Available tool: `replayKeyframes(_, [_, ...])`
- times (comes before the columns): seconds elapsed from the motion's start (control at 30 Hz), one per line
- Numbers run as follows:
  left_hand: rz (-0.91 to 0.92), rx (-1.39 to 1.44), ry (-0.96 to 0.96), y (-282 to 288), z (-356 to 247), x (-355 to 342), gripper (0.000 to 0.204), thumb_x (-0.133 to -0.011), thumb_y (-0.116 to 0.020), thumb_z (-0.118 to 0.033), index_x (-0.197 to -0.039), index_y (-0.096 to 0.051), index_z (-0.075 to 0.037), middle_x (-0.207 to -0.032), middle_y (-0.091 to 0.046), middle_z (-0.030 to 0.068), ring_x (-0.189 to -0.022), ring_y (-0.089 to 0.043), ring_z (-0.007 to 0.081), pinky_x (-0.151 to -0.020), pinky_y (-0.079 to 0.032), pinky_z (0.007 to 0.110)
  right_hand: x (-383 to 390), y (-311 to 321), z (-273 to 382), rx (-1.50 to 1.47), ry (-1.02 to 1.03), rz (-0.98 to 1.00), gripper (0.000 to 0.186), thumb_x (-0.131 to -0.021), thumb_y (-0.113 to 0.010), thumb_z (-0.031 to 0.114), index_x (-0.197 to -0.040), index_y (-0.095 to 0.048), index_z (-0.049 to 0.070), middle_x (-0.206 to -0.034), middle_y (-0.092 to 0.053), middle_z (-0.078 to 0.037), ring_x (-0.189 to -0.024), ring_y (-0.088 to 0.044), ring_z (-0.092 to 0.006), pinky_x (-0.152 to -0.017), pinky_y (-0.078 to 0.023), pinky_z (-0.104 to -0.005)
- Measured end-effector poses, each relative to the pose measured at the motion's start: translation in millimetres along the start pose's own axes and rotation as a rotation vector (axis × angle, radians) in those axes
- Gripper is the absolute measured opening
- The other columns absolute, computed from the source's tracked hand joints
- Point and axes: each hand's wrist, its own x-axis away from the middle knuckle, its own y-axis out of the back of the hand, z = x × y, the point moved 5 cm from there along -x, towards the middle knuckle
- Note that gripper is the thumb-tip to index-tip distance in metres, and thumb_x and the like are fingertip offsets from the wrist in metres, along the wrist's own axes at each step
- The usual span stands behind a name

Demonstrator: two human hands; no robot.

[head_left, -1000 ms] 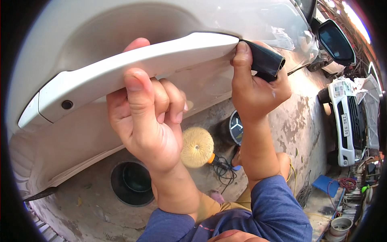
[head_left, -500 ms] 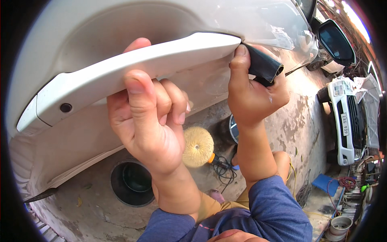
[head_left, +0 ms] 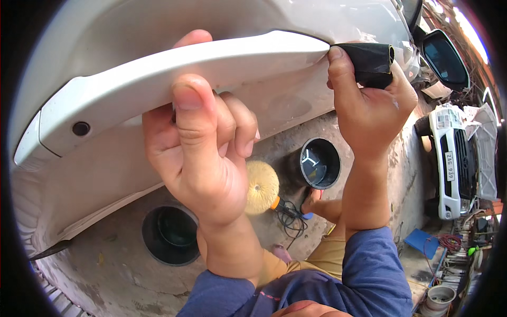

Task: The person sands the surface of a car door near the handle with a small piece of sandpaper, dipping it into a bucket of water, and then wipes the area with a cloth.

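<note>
A white car door handle [head_left: 248,55] runs across the upper part of the view, with a round dark keyhole [head_left: 81,128] near its left end. My left hand [head_left: 203,158] pinches the handle's middle, its thumb in front and a fingertip showing behind the top edge. At the handle's right end, my right hand [head_left: 375,116] grips a folded piece of black sandpaper [head_left: 369,61] between thumb and fingers. The sandpaper's inner end meets the tapered tip of the handle beside the white door panel. Part of my right fingers is hidden behind the sandpaper.
Below stand two black buckets, one on the left [head_left: 169,235] and one nearer the middle [head_left: 320,164]. A polisher with a round yellowish pad [head_left: 261,187] lies between them, its cord coiled. A side mirror [head_left: 443,58] juts out at upper right; a white car front [head_left: 451,158] stands beyond.
My right hand has moved right and slightly up with the sandpaper, which is now turned broader toward me. My left hand keeps its hold. The middle bucket has come into fuller view.
</note>
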Motion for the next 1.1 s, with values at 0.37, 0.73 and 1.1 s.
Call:
replayKeyframes(0.37, [-0.015,-0.005,-0.004,-2,-1,0,0.051,-0.111,-0.048,-0.037,-0.141,-0.053,0.004,-0.058,-0.029,-0.0069,-0.048,-0.033,0.0064,-0.05,-0.035,0.025,-21,5,19,0.019,-0.151,0.161,0.009,-0.088,-0.078,0.004,-0.087,-0.072,-0.003,-0.067,-0.066,0.0,-0.056,-0.059,-0.0046,-0.052,-0.044,-0.0207])
replayKeyframes(0.73, [-0.039,-0.023,-0.001,-3,0,-1,0.051,-0.111,-0.049,-0.036,-0.14,-0.053,0.005,-0.057,-0.031,-0.007,-0.048,-0.033,0.0064,-0.049,-0.035,0.026,-24,9,15,0.162,0.09,0.228,0.01,-0.088,-0.077,0.004,-0.09,-0.072,-0.004,-0.07,-0.068,0.0,-0.061,-0.061,-0.0044,-0.055,-0.045,-0.0197])
replayKeyframes(1.1, [-0.072,-0.024,-0.01,-5,-1,-1,0.05,-0.111,-0.049,-0.035,-0.14,-0.054,0.006,-0.057,-0.031,-0.0065,-0.048,-0.034,0.0066,-0.049,-0.035,0.026,-35,12,18,0.059,-0.167,0.326,0.015,-0.09,-0.08,0.009,-0.092,-0.071,-0.004,-0.072,-0.069,-0.002,-0.06,-0.061,-0.0058,-0.054,-0.046,-0.0213])
